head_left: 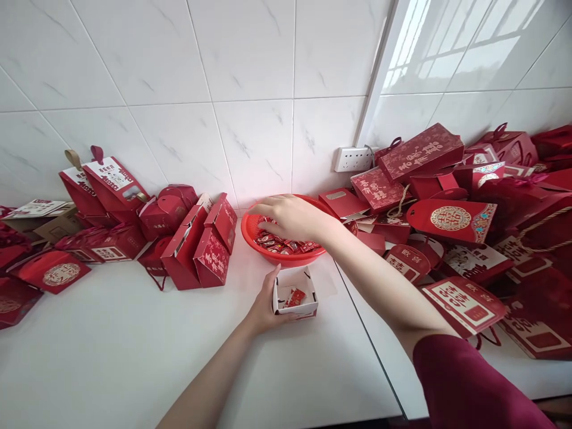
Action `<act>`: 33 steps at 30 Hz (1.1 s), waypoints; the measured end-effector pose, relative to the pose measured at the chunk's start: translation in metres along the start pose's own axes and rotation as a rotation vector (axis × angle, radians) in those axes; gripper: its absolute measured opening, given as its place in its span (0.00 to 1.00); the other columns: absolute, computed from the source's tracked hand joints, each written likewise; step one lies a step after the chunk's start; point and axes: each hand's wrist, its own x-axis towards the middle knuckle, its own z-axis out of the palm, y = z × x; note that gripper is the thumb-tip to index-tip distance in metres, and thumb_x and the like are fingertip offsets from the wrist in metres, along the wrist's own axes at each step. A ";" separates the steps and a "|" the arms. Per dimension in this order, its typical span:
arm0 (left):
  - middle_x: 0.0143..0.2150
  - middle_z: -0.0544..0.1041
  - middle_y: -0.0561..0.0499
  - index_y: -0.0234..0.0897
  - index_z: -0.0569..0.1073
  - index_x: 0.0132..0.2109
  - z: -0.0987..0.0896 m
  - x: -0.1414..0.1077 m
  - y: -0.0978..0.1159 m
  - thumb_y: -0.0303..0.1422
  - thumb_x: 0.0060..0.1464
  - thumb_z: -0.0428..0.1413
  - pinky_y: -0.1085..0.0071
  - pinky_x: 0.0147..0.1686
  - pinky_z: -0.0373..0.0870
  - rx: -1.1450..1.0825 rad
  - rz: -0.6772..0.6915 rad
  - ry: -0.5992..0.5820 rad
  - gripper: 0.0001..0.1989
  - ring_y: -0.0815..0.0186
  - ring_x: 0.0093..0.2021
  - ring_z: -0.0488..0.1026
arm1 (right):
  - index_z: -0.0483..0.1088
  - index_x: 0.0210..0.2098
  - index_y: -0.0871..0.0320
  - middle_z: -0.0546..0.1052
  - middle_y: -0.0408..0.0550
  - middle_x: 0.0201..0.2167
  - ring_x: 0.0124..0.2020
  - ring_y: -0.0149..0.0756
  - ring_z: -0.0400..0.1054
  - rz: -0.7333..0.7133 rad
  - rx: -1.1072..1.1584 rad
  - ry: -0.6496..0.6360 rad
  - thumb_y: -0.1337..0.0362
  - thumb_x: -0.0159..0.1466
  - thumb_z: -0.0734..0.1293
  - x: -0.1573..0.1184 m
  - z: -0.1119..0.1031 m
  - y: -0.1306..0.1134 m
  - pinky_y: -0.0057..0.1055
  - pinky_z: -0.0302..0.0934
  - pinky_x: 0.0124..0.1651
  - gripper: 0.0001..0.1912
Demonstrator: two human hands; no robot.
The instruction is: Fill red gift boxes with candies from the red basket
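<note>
My left hand (264, 305) is wrapped round the left side of a small open box (295, 279), white inside, that rests on the table. A few red wrapped candies (295, 297) lie at its bottom. Just behind the box stands a round red plastic basket (290, 260) holding many candies in red wrappers (279, 245). Over this basket hovers my right hand (290, 217), palm down, its fingers curved and apart. Nothing shows in those fingers, though the hand's underside is partly hidden.
Red folded gift boxes (214, 250) stand left of the basket, with more boxes (60, 268) farther left. A large heap of red boxes (451, 220) fills the right side. A white power strip (354, 159) sits against the tiled wall (250, 137). A seam crosses the white table (134, 345).
</note>
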 end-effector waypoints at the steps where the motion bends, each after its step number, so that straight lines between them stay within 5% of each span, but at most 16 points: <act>1: 0.72 0.50 0.43 0.52 0.43 0.73 -0.001 0.000 -0.001 0.45 0.40 0.71 0.43 0.67 0.53 0.027 0.017 -0.014 0.61 0.40 0.70 0.51 | 0.65 0.61 0.57 0.71 0.57 0.60 0.60 0.52 0.66 0.134 0.003 -0.159 0.67 0.69 0.60 0.015 0.015 0.020 0.48 0.60 0.60 0.21; 4: 0.72 0.49 0.41 0.51 0.39 0.73 -0.003 -0.002 -0.001 0.44 0.43 0.70 0.45 0.67 0.55 0.073 0.020 -0.049 0.61 0.42 0.70 0.51 | 0.74 0.50 0.60 0.78 0.58 0.49 0.49 0.52 0.73 0.176 0.019 -0.385 0.69 0.65 0.66 0.047 0.065 0.059 0.41 0.66 0.51 0.14; 8: 0.72 0.49 0.42 0.52 0.39 0.73 -0.005 -0.002 -0.001 0.44 0.44 0.69 0.45 0.66 0.55 0.100 0.003 -0.058 0.60 0.42 0.70 0.51 | 0.69 0.55 0.59 0.76 0.57 0.51 0.46 0.43 0.74 0.207 0.032 -0.510 0.65 0.69 0.65 0.065 0.122 0.068 0.37 0.69 0.48 0.16; 14: 0.70 0.52 0.40 0.52 0.40 0.73 -0.006 -0.001 0.001 0.46 0.44 0.69 0.44 0.64 0.59 0.123 0.022 -0.045 0.59 0.41 0.68 0.55 | 0.69 0.54 0.59 0.72 0.52 0.53 0.48 0.41 0.71 0.316 0.025 -0.608 0.59 0.69 0.66 0.073 0.155 0.071 0.44 0.70 0.50 0.17; 19: 0.67 0.56 0.40 0.53 0.41 0.72 -0.011 0.000 0.004 0.45 0.41 0.70 0.43 0.62 0.61 0.321 0.175 0.001 0.61 0.41 0.66 0.58 | 0.72 0.49 0.60 0.75 0.50 0.48 0.45 0.38 0.72 0.339 0.097 -0.482 0.59 0.69 0.66 0.064 0.148 0.083 0.41 0.70 0.49 0.13; 24: 0.69 0.55 0.41 0.56 0.41 0.72 -0.015 0.000 0.006 0.45 0.41 0.70 0.43 0.62 0.60 0.387 0.218 0.010 0.61 0.40 0.66 0.57 | 0.76 0.37 0.59 0.80 0.50 0.41 0.46 0.44 0.73 0.407 0.161 -0.088 0.69 0.63 0.68 0.034 0.119 0.089 0.37 0.65 0.51 0.04; 28: 0.70 0.52 0.41 0.53 0.41 0.73 -0.012 0.000 0.006 0.45 0.43 0.69 0.45 0.65 0.57 0.286 0.103 0.011 0.59 0.41 0.69 0.54 | 0.71 0.45 0.58 0.79 0.50 0.45 0.47 0.39 0.74 0.420 0.243 0.237 0.65 0.69 0.61 -0.008 0.086 0.076 0.35 0.65 0.51 0.09; 31: 0.72 0.50 0.44 0.55 0.41 0.72 -0.011 0.000 0.006 0.45 0.45 0.68 0.45 0.67 0.55 0.220 0.045 0.009 0.57 0.43 0.71 0.51 | 0.68 0.45 0.57 0.80 0.49 0.42 0.42 0.36 0.76 0.324 0.551 0.391 0.59 0.71 0.59 -0.043 0.073 0.056 0.34 0.68 0.48 0.11; 33: 0.72 0.50 0.45 0.56 0.41 0.72 -0.010 0.000 0.005 0.46 0.46 0.68 0.44 0.67 0.55 0.192 0.042 0.004 0.56 0.43 0.71 0.51 | 0.68 0.44 0.56 0.81 0.47 0.38 0.38 0.37 0.77 0.239 0.820 0.340 0.58 0.69 0.61 -0.062 0.070 0.041 0.35 0.70 0.45 0.09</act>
